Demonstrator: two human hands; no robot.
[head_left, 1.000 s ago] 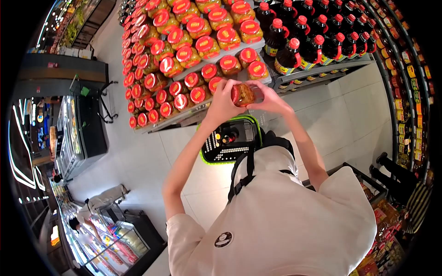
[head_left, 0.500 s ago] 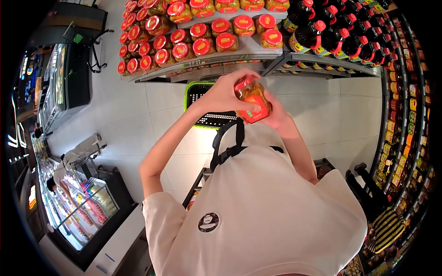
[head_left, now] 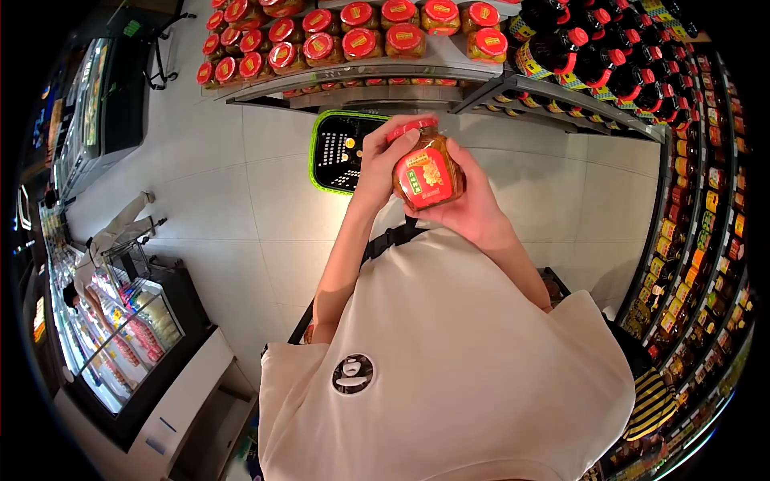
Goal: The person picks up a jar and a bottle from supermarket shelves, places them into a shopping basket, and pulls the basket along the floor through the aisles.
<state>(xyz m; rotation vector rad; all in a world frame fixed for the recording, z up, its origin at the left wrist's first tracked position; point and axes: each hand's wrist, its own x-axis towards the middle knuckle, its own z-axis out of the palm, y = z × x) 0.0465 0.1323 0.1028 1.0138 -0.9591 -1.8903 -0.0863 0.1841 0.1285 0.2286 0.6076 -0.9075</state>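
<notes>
A glass jar (head_left: 429, 180) with a red lid and a red label is held up in front of my chest, tilted, its label facing me. My left hand (head_left: 380, 164) is closed round the lid end and left side. From the right, my right hand (head_left: 475, 196) wraps the jar's side and underside. Below and left of the jar, a black shopping basket (head_left: 314, 152) with a bright green rim rests on the floor, partly hidden by my left hand. Small yellow spots show inside it.
Ahead is a shelf (head_left: 361, 74) with rows of similar red-lidded jars (head_left: 405, 40). Dark bottles (head_left: 597, 64) with red caps stand to its right. Stocked shelving (head_left: 682, 232) lines the right side. At left, a person (head_left: 112, 232) stands by a lit chilled case (head_left: 132, 345).
The jar has turned so its label faces me more squarely. My left hand has shifted from over the jar to its left side and lid. The view has moved slightly.
</notes>
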